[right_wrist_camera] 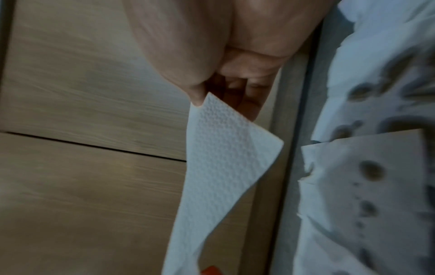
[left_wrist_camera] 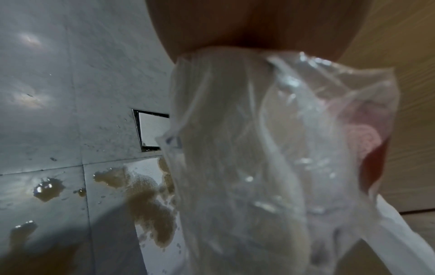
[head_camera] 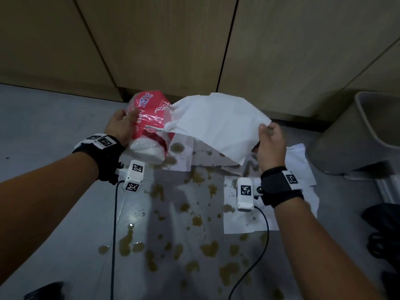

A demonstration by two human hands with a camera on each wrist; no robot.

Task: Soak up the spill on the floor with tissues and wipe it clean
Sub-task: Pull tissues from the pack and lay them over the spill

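My left hand (head_camera: 122,126) grips the end of a red and white tissue pack (head_camera: 149,126), tilted just above the floor by the cabinets. The left wrist view shows the pack's clear wrapper (left_wrist_camera: 259,148) under my palm (left_wrist_camera: 259,26). My right hand (head_camera: 267,135) pinches the corner of a white tissue sheet (head_camera: 216,124) stretched out of the pack; thumb and fingers (right_wrist_camera: 212,100) clamp the embossed tissue (right_wrist_camera: 226,148). A brownish spill (head_camera: 194,224) lies in blotches over the grey floor (left_wrist_camera: 146,201). Stained tissues (head_camera: 249,211) lie flat on it under my right wrist (right_wrist_camera: 376,186).
Wooden cabinet doors (head_camera: 173,40) stand right behind the pack. A grey bin (head_camera: 368,131) sits at the right and a dark object (head_camera: 385,234) at the lower right. A square floor hatch (left_wrist_camera: 153,130) is set in the tiles. Two cables hang from my wrists.
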